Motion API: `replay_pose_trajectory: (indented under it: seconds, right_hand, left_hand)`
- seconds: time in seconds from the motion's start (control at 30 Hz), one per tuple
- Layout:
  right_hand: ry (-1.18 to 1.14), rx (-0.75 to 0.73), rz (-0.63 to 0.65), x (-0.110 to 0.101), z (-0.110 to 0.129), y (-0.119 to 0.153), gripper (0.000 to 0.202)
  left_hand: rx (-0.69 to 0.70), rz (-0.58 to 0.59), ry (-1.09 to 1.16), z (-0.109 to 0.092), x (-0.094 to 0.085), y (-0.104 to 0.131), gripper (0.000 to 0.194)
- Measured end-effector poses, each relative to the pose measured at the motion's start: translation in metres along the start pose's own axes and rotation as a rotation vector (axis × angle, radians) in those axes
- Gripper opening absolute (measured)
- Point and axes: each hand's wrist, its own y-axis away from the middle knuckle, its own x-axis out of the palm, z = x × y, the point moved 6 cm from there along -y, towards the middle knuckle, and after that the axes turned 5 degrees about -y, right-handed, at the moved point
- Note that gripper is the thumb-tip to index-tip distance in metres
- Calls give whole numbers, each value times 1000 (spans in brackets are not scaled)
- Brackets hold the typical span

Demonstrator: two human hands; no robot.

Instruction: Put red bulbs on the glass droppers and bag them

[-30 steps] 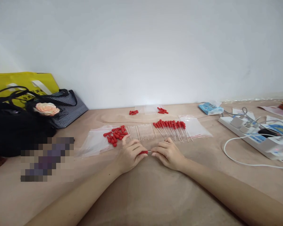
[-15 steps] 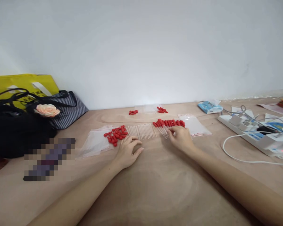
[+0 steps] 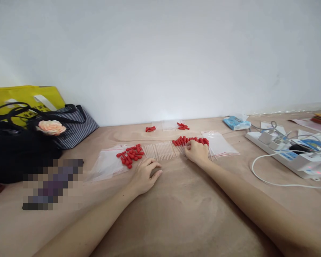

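Note:
Resting on the table, my left hand [image 3: 147, 175] has its fingers loosely spread and holds nothing. Beside its fingertips lie a heap of loose red rubber bulbs [image 3: 131, 156] and a row of thin clear glass tubes [image 3: 160, 151]. My right hand [image 3: 197, 150] is closed, thumb and fingers together, over a row of glass droppers with red bulbs [image 3: 179, 141]. It appears to pinch one dropper by its tube, though the fingers hide the grip. Other droppers show on both sides of that hand.
Clear plastic bags lie at left [image 3: 104, 162] and right [image 3: 221, 143]. Small red bulbs [image 3: 183, 126] and tubes sit near the wall. A tissue pack [image 3: 237, 122] and a power strip [image 3: 280, 151] with cables stand right; a striped bag [image 3: 75, 126] stands left.
My right hand has shifted a little left along the dropper row and tilted over it; the droppers there sit closer together. My left hand has stayed nearly still.

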Motion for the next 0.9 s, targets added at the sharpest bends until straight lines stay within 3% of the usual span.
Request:
replay_pose_trajectory:
  seconds: [0.13, 0.37, 0.5, 0.7, 0.8, 0.9]
  right_hand:
    - [2, -2, 18, 2, 1, 1, 27]
    - [-17, -65, -82, -7, 4, 3, 31]
    - [56, -157, 54, 4, 31, 5, 27]
    - [127, -121, 144, 20, 57, -5, 23]
    - [142, -115, 201, 25, 63, -9, 20]
    - [156, -124, 238, 25, 66, -9, 20]
  left_hand:
    - [4, -5, 4, 1, 1, 1, 14]
    - [6, -6, -1, 0, 0, 1, 14]
    - [5, 7, -16, 0, 0, 1, 14]
    - [19, -8, -37, 0, 2, 3, 15]
    - [-37, -90, -168, 9, -5, 1, 13]
    - [-146, -206, -340, 27, -23, -2, 11]
